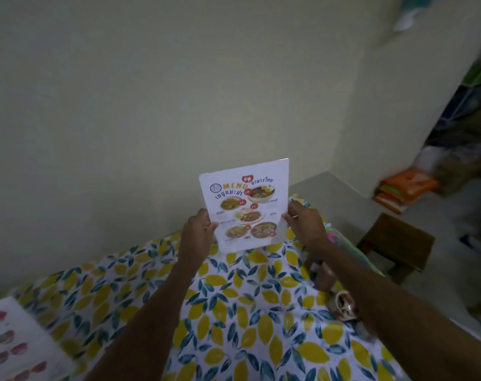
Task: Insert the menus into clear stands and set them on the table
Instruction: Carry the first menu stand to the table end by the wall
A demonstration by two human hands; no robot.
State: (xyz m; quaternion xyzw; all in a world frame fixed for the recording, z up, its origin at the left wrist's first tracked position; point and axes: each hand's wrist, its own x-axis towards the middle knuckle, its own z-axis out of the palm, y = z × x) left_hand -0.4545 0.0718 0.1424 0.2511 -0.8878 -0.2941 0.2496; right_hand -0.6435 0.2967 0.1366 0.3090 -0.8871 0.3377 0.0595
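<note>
A white menu (244, 204) with food photos and the word MENU stands upright near the far edge of the table (233, 312), its lower edge close to the lemon-print cloth. It looks encased in a clear stand, though the stand is hard to make out. My left hand (199, 229) grips the menu's left edge. My right hand (305, 221) pinches its right edge. Another menu sheet (16, 342) with round food pictures lies flat at the table's near left corner.
A plain wall rises right behind the table. A small dark wooden stool (398, 243) stands on the floor to the right. Orange packets (406, 188) and cluttered shelves (470, 119) fill the right side. A small cup-like object (343, 303) sits under my right forearm.
</note>
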